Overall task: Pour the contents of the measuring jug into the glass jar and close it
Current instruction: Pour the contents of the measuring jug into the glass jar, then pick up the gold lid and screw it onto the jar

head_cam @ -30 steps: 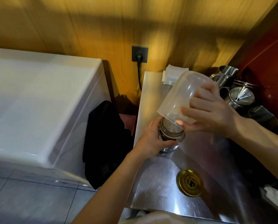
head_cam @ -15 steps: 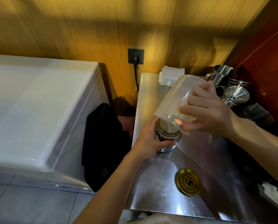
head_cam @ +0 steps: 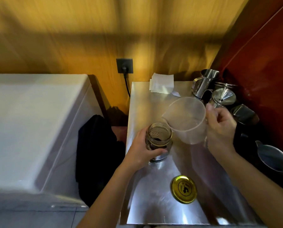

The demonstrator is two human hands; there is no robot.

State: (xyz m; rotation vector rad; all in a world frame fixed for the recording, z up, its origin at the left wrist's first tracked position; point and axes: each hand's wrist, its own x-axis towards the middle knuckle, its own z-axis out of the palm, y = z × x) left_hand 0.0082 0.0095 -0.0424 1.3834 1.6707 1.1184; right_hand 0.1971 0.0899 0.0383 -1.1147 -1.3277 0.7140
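A clear glass jar [head_cam: 158, 139] stands on the steel counter [head_cam: 147, 102] with dark contents in its lower part and its mouth uncovered. My left hand [head_cam: 140, 150] wraps around its left side. My right hand [head_cam: 219, 129] holds the translucent plastic measuring jug [head_cam: 186, 122] by its handle, nearly upright, just right of the jar, spout pointing left over the jar's rim. The jug looks empty. The gold metal lid [head_cam: 183, 189] lies flat on the counter in front of the jar, apart from both hands.
Several steel pitchers and a funnel [head_cam: 223, 96] crowd the counter's right side against a red wall. White folded papers [head_cam: 161, 84] lie at the back. A white appliance [head_cam: 30, 125] stands left, with a dark cloth [head_cam: 96, 150] in the gap.
The jug was upended over the jar's mouth; my right hand has swung it back upright and to the right. The jar's mouth is now uncovered. My left hand stayed on the jar.
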